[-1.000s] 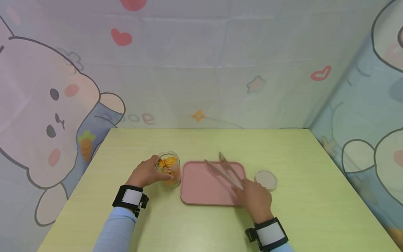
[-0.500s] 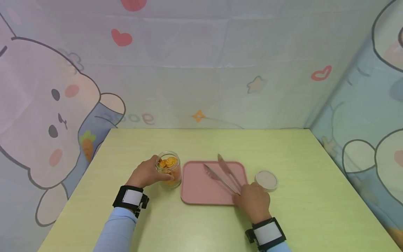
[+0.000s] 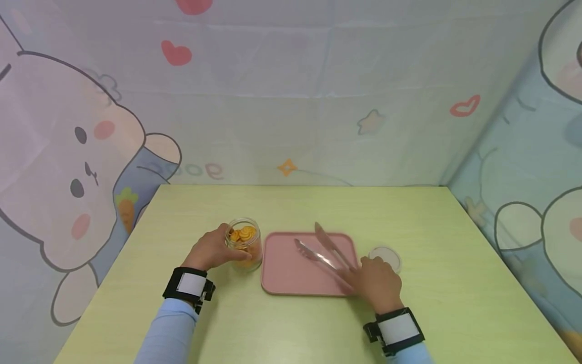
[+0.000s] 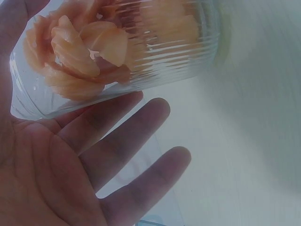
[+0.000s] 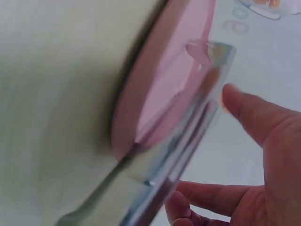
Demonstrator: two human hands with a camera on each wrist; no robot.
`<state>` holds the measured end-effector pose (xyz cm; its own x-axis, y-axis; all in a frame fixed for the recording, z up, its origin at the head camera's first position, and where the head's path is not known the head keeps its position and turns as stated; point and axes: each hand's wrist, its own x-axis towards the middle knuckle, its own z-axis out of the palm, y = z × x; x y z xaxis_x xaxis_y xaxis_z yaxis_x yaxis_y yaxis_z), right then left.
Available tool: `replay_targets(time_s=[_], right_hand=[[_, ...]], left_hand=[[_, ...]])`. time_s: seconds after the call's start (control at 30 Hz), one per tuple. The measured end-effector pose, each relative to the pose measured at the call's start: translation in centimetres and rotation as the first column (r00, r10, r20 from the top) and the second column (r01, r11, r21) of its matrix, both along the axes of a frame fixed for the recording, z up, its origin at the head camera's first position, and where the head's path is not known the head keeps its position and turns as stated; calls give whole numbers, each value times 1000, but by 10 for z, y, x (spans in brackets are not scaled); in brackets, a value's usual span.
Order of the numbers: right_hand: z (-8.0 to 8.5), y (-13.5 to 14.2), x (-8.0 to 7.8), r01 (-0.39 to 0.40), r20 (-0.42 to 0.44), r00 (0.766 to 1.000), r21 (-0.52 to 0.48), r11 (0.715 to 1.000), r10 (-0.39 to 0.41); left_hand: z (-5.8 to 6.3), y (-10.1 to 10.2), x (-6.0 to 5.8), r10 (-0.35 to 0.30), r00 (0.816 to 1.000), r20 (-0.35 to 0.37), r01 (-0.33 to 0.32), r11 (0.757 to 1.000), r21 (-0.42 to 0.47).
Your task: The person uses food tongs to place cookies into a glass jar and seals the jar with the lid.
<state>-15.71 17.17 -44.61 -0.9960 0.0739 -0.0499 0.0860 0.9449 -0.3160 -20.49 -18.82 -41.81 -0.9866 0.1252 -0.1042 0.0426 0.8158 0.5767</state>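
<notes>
A glass jar (image 3: 255,247) filled with curled orange-yellow pieces (image 4: 89,52) stands uncovered, left of a pink tray (image 3: 291,280). My left hand (image 3: 213,250) holds it from the left, thumb across the front; several fingers (image 4: 127,136) stretch out straight below it in the left wrist view. Metal tongs (image 3: 319,257) lie spread across the tray, tips toward the back left. Beside their handle end is my right hand (image 3: 377,283). In the right wrist view its thumb (image 5: 249,106) stands apart from the tongs, while the other fingers are close behind their edge.
A round white lid (image 3: 386,258) lies right of the tray, partly behind my right hand. The pale yellow table (image 3: 282,328) meets a printed cloth backdrop (image 3: 273,91) at the back and both sides.
The tongs have settled lower onto the tray, and my right hand has loosened from them and shifted right, near the lid. My left hand and the jar have stayed in place.
</notes>
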Motion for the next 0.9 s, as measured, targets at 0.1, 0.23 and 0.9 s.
replay_targets(time_s=[0.1,0.23,0.9], right_hand=[[6,7,-2,3,8,1000,-12,1000,-2],[13,17,-6,-2,-15,1000,-9,1000,2],[17,66,-30,-39,-1,999,47,998,39]], left_hand=[[0,0,0,0,1000,0,0,1000,-4],[0,1,1,1,1000,3,-1,1000,-2],[-1,2,1,7,1000,3,-7,1000,-4]])
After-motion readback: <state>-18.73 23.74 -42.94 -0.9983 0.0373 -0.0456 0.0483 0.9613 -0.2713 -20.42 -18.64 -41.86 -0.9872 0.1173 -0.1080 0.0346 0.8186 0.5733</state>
